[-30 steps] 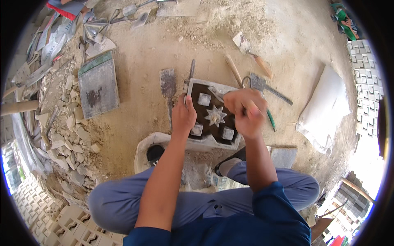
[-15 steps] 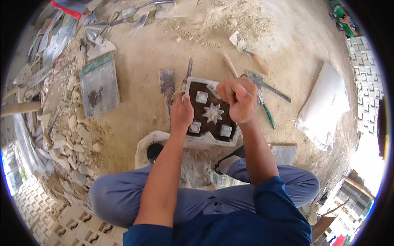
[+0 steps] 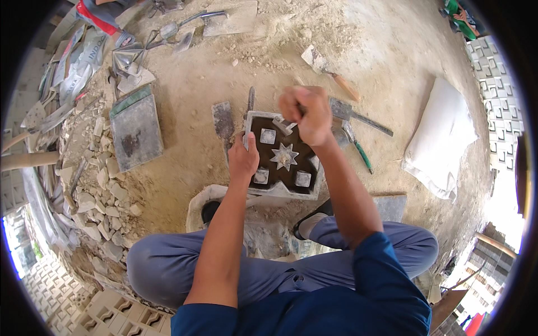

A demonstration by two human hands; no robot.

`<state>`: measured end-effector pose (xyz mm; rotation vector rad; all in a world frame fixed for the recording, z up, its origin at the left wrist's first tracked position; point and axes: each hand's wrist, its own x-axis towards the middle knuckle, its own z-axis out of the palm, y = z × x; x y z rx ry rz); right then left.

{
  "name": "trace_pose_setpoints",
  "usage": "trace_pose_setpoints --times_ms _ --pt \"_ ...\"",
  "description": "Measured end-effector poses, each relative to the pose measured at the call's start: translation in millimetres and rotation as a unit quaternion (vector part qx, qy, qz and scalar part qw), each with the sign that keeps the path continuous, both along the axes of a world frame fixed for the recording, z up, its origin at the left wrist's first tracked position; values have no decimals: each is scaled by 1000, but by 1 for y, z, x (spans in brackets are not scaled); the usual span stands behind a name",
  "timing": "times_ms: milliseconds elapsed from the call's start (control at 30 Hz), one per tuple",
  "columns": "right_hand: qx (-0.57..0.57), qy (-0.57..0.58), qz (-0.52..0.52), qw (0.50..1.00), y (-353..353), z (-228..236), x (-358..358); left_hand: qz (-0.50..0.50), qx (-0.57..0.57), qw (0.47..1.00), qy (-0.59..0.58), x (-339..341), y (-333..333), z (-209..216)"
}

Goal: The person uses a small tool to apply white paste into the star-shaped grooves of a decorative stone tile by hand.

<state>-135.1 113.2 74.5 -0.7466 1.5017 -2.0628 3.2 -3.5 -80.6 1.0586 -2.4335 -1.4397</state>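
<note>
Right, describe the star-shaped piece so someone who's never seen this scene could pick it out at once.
In front of the seated person is a pale, boxy frame, with the left hand at its left side. Look to the middle of its dark inside. The star has jagged points, while the blocks around it are squarish.

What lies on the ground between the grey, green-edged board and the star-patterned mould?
In the head view, a flat-bladed tool lies between the board and the mould, with the left hand at the mould's edge.
</note>
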Motion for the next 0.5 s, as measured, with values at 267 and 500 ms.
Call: trace_pose_setpoints --times_ms 267,500 --pt "-37 2 -55 998 15 -11 0 -12 40 999 -27 3 8 14" --pt "-29 -16 -94 995 15 -11 18 -14 14 1000 -11 -3 6 5"
